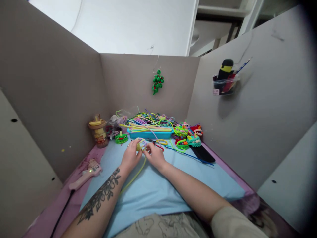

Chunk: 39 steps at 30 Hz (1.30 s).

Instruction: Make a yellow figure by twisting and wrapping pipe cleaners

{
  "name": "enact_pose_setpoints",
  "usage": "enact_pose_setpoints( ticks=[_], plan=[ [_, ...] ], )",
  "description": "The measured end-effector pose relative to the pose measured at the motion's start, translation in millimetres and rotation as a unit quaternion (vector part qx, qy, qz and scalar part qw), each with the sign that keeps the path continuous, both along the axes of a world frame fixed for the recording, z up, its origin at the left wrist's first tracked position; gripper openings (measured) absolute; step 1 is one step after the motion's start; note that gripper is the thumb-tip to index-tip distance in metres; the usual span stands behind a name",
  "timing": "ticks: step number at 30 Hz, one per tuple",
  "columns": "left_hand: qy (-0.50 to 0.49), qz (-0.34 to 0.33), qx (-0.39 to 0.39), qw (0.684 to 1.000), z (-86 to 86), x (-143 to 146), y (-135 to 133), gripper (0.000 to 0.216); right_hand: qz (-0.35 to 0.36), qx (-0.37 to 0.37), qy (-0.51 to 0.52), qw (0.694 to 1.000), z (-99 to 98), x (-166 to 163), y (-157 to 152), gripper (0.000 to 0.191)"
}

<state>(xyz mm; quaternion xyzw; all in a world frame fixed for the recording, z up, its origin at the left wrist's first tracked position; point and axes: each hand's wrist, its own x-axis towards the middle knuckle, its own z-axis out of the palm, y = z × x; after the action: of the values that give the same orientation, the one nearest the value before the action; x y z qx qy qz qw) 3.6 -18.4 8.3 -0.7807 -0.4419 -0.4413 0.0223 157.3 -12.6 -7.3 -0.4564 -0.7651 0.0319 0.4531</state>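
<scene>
Both hands meet over the light blue cloth, working on a small ring-like piece of bent pipe cleaners [141,141] in pale yellow and lilac. Its left side is pinched by my left hand [131,153], fingers curled around it. My right hand [154,154] has thumb and fingertips closed on the piece's right edge. A long yellow-green pipe cleaner [135,177] trails from between the hands toward my lap. Scissors [158,144] with red handles lie just beyond my right hand, beside a yellow loop. The fingers partly hide the piece.
Behind the hands stands a blue tray [151,135] heaped with pipe cleaners. Finished fuzzy figures [194,140] sit to its right near a black flat object [203,154]; a green one [121,138] is left. A pink glue gun [86,176] and a cup [98,134] stand at left.
</scene>
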Motion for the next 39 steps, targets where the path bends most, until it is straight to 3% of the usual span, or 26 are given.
enact_pose_setpoints(
  ticks=[6, 13, 20, 27, 33, 39],
  plan=[
    [-0.028, -0.011, -0.01, 1.0, -2.0, 3.2, 0.2, 0.044, 0.038, -0.008, 0.122, 0.992, -1.4, -5.9, 3.1, 0.016],
    [-0.131, -0.014, -0.068, 0.989, -8.6, 2.8, 6.5, 0.039, 0.034, 0.116, -0.013, 0.993, -5.5, 3.7, 3.9, 0.025],
    [-0.146, -0.05, -0.094, 0.984, -11.3, 1.7, 8.3, 0.041, -0.014, 0.144, -0.152, 0.978, -3.2, 4.0, 0.5, 0.029],
    [-0.136, -0.065, -0.103, 0.983, -11.8, -2.2, 11.2, 0.041, -0.014, 0.128, -0.159, 0.979, -2.9, 4.3, 0.9, 0.026],
    [-0.108, -0.056, -0.107, 0.987, -5.2, -4.9, 9.5, 0.039, 0.013, 0.146, -0.091, 0.985, 2.4, 8.2, -0.2, 0.019],
    [-0.088, -0.101, -0.135, 0.982, -1.4, -3.8, 2.4, 0.039, 0.048, 0.157, -0.105, 0.981, -0.6, 15.0, 8.5, 0.017]
  ],
)
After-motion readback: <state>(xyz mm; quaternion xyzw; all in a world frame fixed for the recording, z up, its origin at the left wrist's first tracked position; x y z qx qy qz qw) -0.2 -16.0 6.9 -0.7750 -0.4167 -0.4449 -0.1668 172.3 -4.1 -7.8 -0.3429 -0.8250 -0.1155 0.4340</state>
